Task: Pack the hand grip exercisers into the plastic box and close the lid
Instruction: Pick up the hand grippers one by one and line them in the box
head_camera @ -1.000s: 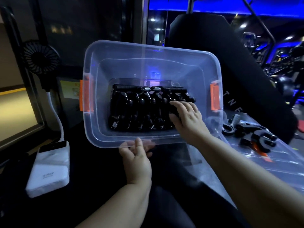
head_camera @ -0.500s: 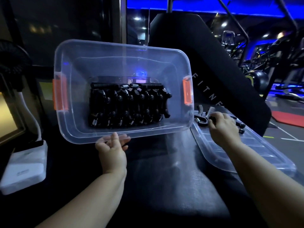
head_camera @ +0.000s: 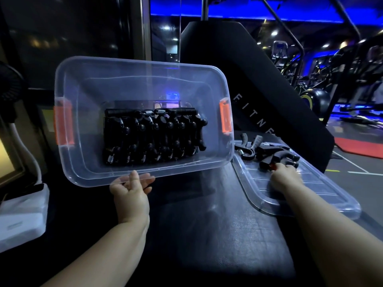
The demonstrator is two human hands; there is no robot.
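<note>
A clear plastic box [head_camera: 132, 67] with orange latches is tipped up toward me, its opening facing the camera. A row of several black hand grip exercisers [head_camera: 153, 137] lies packed along its lower wall. My left hand [head_camera: 130, 191] holds the box's near rim from below, fingers behind the plastic. The clear lid [head_camera: 306, 195] lies flat to the right. A few loose black exercisers [head_camera: 269, 152] rest on its far end. My right hand [head_camera: 284, 177] reaches over the lid and grips one loose exerciser at its near end.
A white power bank [head_camera: 22, 212] with a cable lies at the left edge beside a small black fan [head_camera: 10, 90]. Behind the box rises a black padded machine back [head_camera: 238, 65]. Gym machines stand at the far right.
My right hand left the packed row in the box, swung right to the lid and closed on a loose exerciser. The box stays tipped in my left hand.
</note>
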